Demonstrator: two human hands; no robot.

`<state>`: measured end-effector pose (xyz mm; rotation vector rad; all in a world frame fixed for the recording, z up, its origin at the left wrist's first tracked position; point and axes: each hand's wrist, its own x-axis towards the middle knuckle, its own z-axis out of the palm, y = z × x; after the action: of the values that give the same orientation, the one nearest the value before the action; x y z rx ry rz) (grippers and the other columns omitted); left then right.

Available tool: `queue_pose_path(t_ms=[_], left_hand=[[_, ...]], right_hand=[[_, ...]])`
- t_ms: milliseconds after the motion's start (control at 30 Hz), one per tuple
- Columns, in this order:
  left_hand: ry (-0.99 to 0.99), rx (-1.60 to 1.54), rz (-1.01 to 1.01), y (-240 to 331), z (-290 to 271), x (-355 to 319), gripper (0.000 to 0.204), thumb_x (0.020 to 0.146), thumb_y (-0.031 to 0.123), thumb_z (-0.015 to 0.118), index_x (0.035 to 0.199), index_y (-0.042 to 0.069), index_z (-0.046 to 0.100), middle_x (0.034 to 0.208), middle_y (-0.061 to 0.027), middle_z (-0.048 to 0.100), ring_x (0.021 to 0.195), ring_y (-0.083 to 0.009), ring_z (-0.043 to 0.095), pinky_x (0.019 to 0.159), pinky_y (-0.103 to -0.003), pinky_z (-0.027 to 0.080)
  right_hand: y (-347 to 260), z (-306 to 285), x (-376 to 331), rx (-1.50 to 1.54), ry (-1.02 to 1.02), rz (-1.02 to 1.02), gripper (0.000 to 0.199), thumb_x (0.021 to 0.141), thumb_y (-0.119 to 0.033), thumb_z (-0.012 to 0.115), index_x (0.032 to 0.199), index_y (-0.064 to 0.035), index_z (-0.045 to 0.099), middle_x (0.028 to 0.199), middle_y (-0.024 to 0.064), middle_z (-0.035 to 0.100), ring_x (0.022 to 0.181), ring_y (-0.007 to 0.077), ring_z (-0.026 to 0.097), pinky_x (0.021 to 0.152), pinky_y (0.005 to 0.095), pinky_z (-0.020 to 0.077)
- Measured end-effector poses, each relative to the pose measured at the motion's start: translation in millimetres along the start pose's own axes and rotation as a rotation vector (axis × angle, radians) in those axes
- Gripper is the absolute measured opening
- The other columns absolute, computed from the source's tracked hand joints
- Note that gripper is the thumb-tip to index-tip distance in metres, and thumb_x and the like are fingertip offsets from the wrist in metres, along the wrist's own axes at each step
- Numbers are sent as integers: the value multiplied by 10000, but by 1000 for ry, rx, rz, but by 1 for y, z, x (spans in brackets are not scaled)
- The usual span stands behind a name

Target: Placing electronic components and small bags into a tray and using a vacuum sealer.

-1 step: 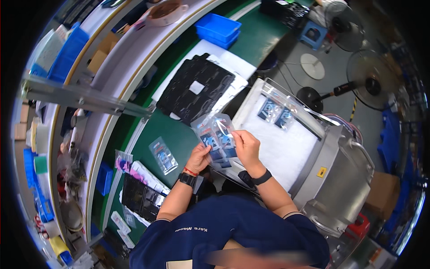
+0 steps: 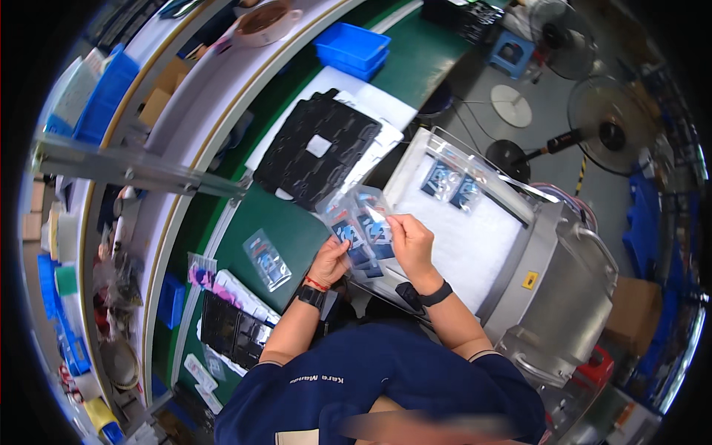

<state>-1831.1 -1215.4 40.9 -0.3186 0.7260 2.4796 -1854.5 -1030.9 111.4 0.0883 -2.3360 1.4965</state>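
Clear plastic pouches with blue printed inserts (image 2: 363,256) are fanned out between my hands, overlapping in front of my body. My left hand (image 2: 330,263) is closed on their left side, its thumb on top. At their right edge, the fingertips of my right hand (image 2: 412,243) pinch the clear plastic. A similar single pouch (image 2: 267,261) lies flat on the green bench (image 2: 278,222), left of my left hand. More such pouches (image 2: 451,184) rest side by side on the white bed of a metal machine (image 2: 556,297) at the right.
Beyond my hands, a black moulded tray (image 2: 315,152) lies on white sheets. Another black tray (image 2: 233,326) sits near my left forearm. Blue bins (image 2: 352,48) stand at the bench's far end. Shelves (image 2: 167,152) and a metal bar (image 2: 133,170) line the left. A fan (image 2: 610,133) stands right.
The surroundings have shifted slightly left in view, as my head turned a little. Both hands keep their hold on the pouches.
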Motion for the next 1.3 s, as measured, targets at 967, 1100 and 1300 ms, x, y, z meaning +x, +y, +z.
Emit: queue_pose_path(t_ms=[967,1100,1300], left_hand=[[91,162,-143,-30,-1,12,439,865,93,523,1272,61,360,1149,-59,513,1066,-218,505,943,-436,390],[111,140,-151,-34,7,12,426,854,63,529,1256,54,388,1159,-61,521,1076,-213,502,965,-406,371],[145,149,-164,-36,3,9,403,855,67,528,1238,57,403,1151,-51,527,1071,-205,504,956,-409,376]], right_hand=[[173,-150,25,-393,458,250,104,860,-133,517,854,-29,514,700,170,592,614,319,588,543,367,449],[259,-158,9,-364,594,207,123,856,-125,511,853,-7,544,667,130,584,604,201,561,562,313,434],[277,-159,11,-294,499,406,166,833,-170,553,821,-5,556,687,155,591,619,260,583,580,345,446]])
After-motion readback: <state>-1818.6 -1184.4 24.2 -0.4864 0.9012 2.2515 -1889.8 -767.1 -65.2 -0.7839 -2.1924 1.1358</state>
